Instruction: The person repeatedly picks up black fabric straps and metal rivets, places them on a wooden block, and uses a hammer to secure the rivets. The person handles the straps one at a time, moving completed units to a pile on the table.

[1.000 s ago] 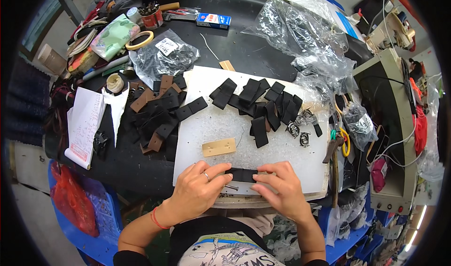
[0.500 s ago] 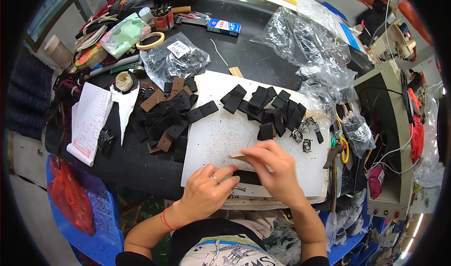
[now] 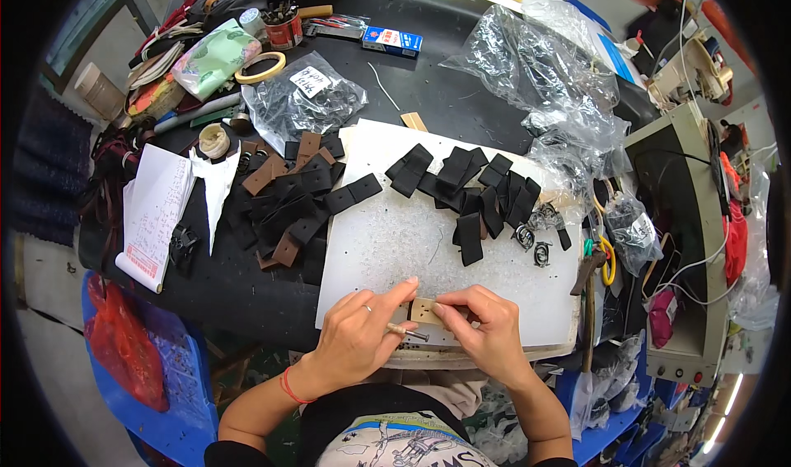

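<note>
My left hand (image 3: pixel 358 339) and my right hand (image 3: pixel 486 327) meet at the near edge of a white cutting board (image 3: pixel 387 236). Between their fingertips is a small tan rectangular piece (image 3: pixel 424 309). My right hand pinches it, and my left thumb touches its left end. A thin stick-like tool (image 3: pixel 408 331) sits in my left fingers. A pile of black strap pieces (image 3: pixel 470 191) lies at the board's far side, with small metal buckles (image 3: pixel 531 236) to its right. A second heap of black and brown pieces (image 3: pixel 288 199) lies left of the board.
Crumpled clear plastic bags (image 3: pixel 535 63) lie at the back right and a bag of black rings (image 3: pixel 309 100) at the back left. A notepad (image 3: pixel 156 211), tape roll (image 3: pixel 259 65), yellow-handled scissors (image 3: pixel 606 257) and a grey machine (image 3: pixel 676 220) surround the board.
Both hands were pressing a black strap at the board's near edge. My right hand then reached up for the tan piece and brought it down between both hands.
</note>
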`<state>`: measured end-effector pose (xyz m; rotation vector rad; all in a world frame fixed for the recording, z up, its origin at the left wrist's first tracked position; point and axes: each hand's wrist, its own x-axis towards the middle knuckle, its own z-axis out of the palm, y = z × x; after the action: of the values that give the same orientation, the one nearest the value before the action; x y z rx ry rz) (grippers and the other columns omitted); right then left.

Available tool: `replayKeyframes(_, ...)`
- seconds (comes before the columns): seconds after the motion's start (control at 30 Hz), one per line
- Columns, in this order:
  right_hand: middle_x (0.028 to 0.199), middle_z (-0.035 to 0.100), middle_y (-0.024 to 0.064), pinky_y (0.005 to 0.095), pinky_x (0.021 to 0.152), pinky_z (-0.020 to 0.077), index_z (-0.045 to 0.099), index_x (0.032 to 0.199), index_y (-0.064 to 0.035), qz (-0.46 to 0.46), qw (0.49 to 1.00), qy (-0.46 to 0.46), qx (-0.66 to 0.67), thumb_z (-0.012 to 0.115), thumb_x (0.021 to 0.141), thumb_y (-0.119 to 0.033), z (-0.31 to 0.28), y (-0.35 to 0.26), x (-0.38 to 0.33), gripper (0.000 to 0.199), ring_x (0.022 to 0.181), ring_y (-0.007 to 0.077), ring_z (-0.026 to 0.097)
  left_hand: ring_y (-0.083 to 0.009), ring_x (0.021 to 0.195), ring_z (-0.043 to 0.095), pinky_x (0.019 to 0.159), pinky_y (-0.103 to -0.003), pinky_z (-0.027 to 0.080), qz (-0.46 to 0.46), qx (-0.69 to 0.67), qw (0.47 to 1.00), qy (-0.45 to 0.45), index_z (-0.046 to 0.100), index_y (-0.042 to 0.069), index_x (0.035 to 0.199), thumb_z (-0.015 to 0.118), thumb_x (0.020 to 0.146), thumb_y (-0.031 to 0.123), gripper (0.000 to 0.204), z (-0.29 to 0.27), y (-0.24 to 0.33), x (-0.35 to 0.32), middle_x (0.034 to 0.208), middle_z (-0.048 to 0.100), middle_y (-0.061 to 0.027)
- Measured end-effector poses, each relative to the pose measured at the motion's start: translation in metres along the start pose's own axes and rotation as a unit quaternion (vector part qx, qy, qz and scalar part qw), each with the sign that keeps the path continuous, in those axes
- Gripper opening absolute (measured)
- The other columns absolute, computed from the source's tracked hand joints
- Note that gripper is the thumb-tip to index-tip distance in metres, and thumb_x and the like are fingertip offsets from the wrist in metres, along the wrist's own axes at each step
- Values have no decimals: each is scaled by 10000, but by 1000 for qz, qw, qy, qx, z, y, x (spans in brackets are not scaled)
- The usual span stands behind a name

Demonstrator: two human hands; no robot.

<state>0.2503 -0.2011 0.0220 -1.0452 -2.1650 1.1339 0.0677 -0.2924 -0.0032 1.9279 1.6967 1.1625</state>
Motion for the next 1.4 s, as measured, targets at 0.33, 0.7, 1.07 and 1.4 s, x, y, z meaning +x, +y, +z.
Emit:
replayKeyframes(0.33, 883, 637, 117, 307, 576, 503, 693, 937, -33, -30, 996, 22, -86, 739, 826, -55, 8, -1, -6, 122, 652, 234, 622, -191, 691, 539, 641, -300, 473, 60, 74, 995, -26, 718, 86, 965, 737, 713, 56, 255, 0, 1, 3, 1161, 672, -13)
replayKeyframes(0.7, 1175, 643, 83, 355, 747, 488, 705, 1000, -57, -149, 980, 21, -128, 775, 753, -69, -18, 25, -33, 257, 861, 247, 606, -189, 718, 548, 618, -312, 449, 64, 101, 991, -62, 681, 54, 911, 671, 767, 52, 144, -4, 9, 8, 1092, 673, -35)
replayKeyframes(1.07, 1138, 634, 57, 358, 813, 429, 684, 994, -56, -195, 929, -40, -313, 648, 745, -110, -22, 8, -27, 258, 962, 227, 591, -271, 834, 611, 771, -356, 521, -42, -41, 992, -108, 658, 15, 1103, 627, 794, -93, 329, -37, 29, 20, 1203, 568, -152)
replayKeyframes(1.4, 1139, 630, 59, 360, 810, 430, 674, 987, -39, -202, 926, -46, -316, 627, 762, -115, -21, 6, -26, 242, 952, 216, 593, -189, 1003, 673, 870, -298, 543, -159, -371, 914, -39, 640, -35, 1093, 585, 898, -86, 210, 11, 29, 31, 1110, 679, -160)
